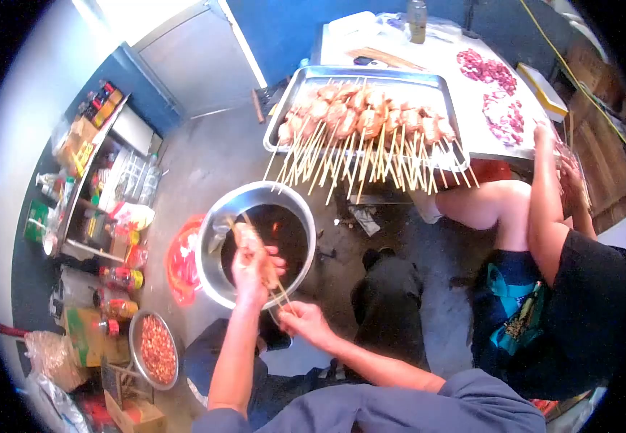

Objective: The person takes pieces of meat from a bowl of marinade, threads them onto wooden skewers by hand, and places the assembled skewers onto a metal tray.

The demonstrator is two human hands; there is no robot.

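Over a metal bowl [207, 268] of dark liquid, my left hand [253, 268] is wrapped round the meat of a skewer [247, 229]. My right hand [307, 322] pinches the stick ends below and to the right of it, near the bowl's lower rim. At least two thin sticks show between my hands. Behind them, a metal tray [439, 85] holds a pile of meat skewers [356, 115], their sticks pointing toward me over the tray's front edge.
At the right sits a co-worker [580, 289], hands by a white table [436, 61] with chopped meat [502, 119]. Bottles and boxes fill a shelf [85, 195] at the left. A bowl of reddish pieces [157, 349] stands lower left, a red plastic bag [181, 263] beside the liquid bowl.
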